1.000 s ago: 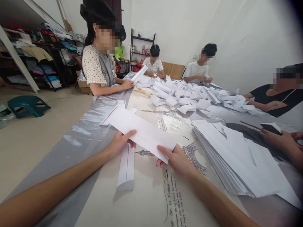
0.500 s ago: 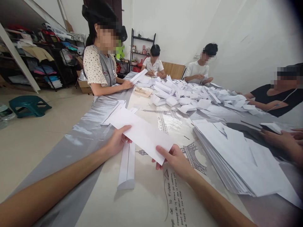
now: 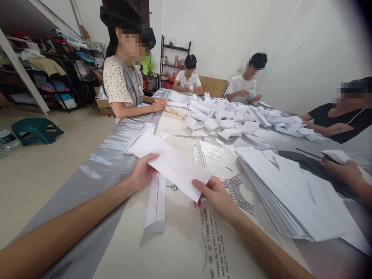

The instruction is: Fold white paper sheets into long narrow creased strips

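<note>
A sheet of white paper [image 3: 171, 161] is held above the table between both hands. My left hand [image 3: 144, 170] is closed on its near left edge, thumb on top and fingers underneath. At the lower right corner my right hand [image 3: 213, 193] pinches the sheet, thumb on top. Beneath it lies a long folded paper strip [image 3: 155, 211] with a dark line down its length. More white paper pieces [image 3: 139, 135] lie just beyond the left end of the sheet.
A thick stack of white paper [image 3: 290, 190] stands on the right of the printed tablecloth [image 3: 174, 252]. Folded paper pieces [image 3: 226, 116] form a heap farther back, near a small wooden piece [image 3: 175, 113]. Several people sit around the table; a co-worker's hand [image 3: 344, 174] is at the right.
Both hands keep hold of the sheet, which has shifted slightly left and bends a little more. The co-worker on the left has lowered a folded paper strip to the table.
</note>
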Motion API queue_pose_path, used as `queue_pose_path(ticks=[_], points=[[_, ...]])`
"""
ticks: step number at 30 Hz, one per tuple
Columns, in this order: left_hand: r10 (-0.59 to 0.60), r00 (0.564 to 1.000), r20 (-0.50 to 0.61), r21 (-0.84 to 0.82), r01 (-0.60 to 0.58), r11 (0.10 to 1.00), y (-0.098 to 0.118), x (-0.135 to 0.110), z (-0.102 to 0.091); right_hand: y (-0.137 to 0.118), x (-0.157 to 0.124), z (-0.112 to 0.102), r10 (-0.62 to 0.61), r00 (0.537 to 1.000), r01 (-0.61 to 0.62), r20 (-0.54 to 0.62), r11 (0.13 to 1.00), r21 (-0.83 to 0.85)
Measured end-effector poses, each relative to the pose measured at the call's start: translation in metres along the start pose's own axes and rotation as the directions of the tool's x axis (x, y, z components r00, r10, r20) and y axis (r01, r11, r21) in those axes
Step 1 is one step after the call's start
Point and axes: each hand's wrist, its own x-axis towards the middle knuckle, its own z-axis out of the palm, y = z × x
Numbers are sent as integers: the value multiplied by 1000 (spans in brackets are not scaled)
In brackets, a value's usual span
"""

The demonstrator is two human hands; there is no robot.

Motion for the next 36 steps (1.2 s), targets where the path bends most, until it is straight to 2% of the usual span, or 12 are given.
queue_pose_path(ticks=[10, 21, 26, 36], points=[[-18, 1000, -21, -27, 17, 999, 0, 1, -3, -6, 0, 1, -62, 996, 64, 69, 998, -23], [-20, 999, -41, -31, 19, 999, 2, 1, -1, 0, 1, -2, -65, 998, 66, 19, 998, -20], [-21, 1000, -16, -22, 21, 1000, 2, 1, -2, 2, 0, -3, -68, 997, 68, -23, 998, 2], [-19, 998, 61, -5, 20, 1000, 5, -2, 0, -1, -1, -1, -57, 998, 57, 20, 998, -10]])
